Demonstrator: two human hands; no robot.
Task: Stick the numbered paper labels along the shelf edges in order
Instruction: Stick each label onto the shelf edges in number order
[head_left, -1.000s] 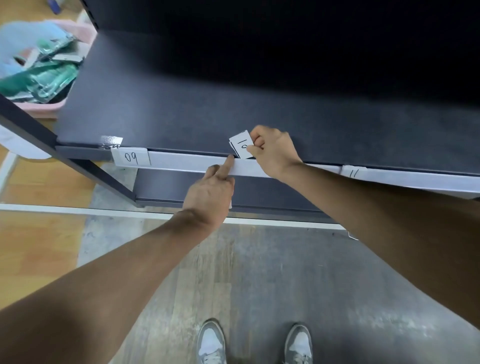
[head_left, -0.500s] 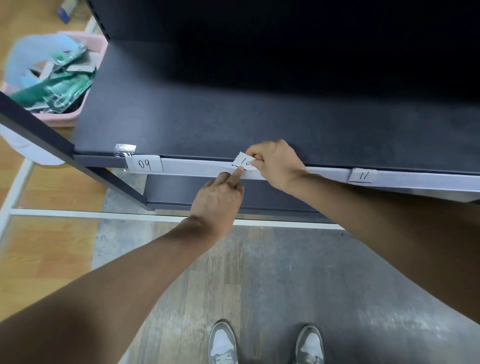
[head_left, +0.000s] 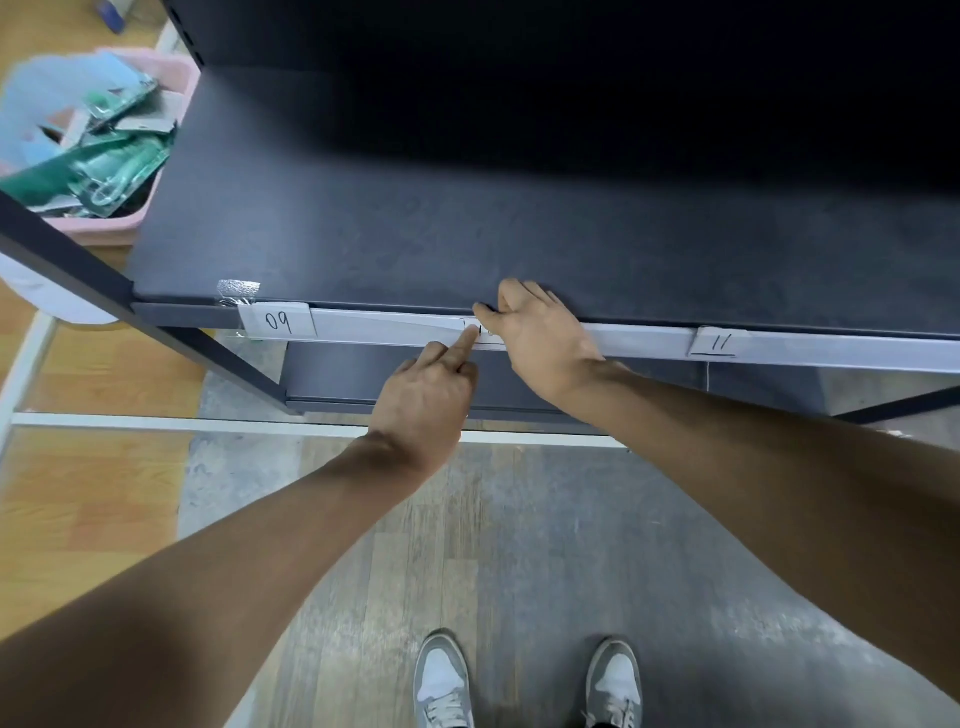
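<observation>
At frame centre, a paper label (head_left: 480, 330) is pressed onto the shelf edge (head_left: 395, 331) between labels 09 (head_left: 278, 322) and 11 (head_left: 719, 343). It is pinned by the left hand (head_left: 423, 397)'s extended forefinger and the right hand (head_left: 540, 332)'s thumb, fingers spread. Smoothing flat is judged next.

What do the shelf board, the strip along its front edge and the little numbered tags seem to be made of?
Shelf board: dark and matte with a faint speckle, maybe coated board or painted metal; I can't tell which.
Edge strip: pale grey and smooth, probably plastic or metal.
Tags 09 and 11: thin white paper, with handwritten pen strokes.
</observation>
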